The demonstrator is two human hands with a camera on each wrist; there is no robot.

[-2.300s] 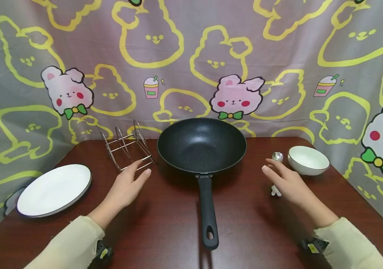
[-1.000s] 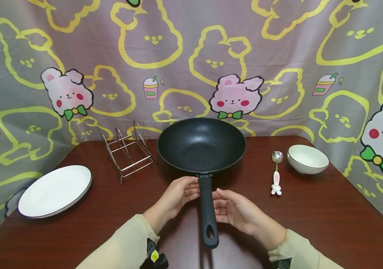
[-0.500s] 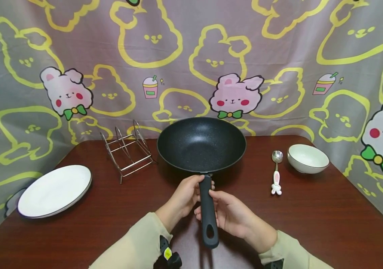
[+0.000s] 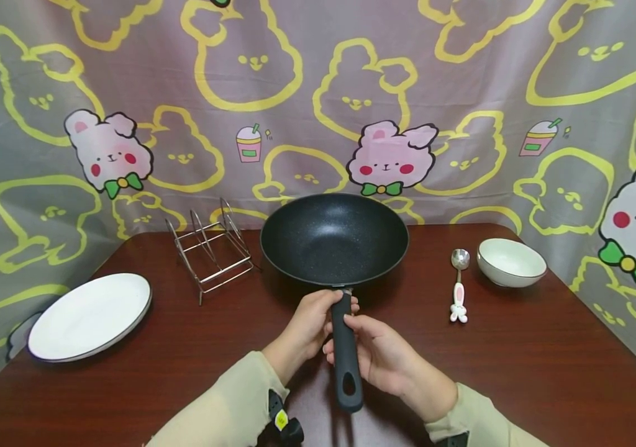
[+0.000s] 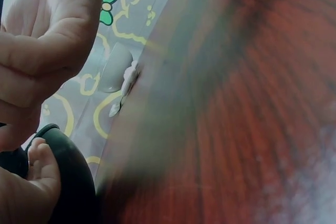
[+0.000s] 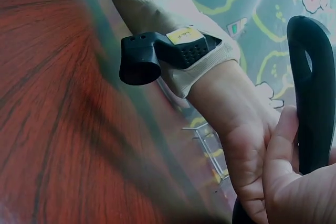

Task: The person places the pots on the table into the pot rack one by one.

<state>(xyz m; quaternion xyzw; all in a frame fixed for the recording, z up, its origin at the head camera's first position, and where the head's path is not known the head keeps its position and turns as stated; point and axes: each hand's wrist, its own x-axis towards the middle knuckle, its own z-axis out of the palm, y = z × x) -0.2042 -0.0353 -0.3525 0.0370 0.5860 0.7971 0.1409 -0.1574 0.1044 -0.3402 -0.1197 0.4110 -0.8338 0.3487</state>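
A black wok (image 4: 335, 239) stands at the back middle of the table, its long handle pointing towards me. My left hand (image 4: 309, 323) grips the handle close to the bowl of the wok, thumb on top and fingers passing underneath. Just nearer to me, my right hand (image 4: 390, 354) holds the same handle from the right, its thumb on top and fingertips showing on the far side. The handle's end with its hanging hole sticks out past both hands. In the right wrist view the handle (image 6: 312, 93) rises beside the right thumb.
On the left lie a white plate (image 4: 91, 316) and, behind it, a wire rack (image 4: 212, 261). A spoon with a rabbit handle (image 4: 458, 298) and a white bowl (image 4: 512, 264) are at the right. A patterned curtain (image 4: 295, 93) closes off the back and sides.
Both hands came inwards from either side to the wok's handle, and their fingers closed round it. The wok and the other things stay where they were.
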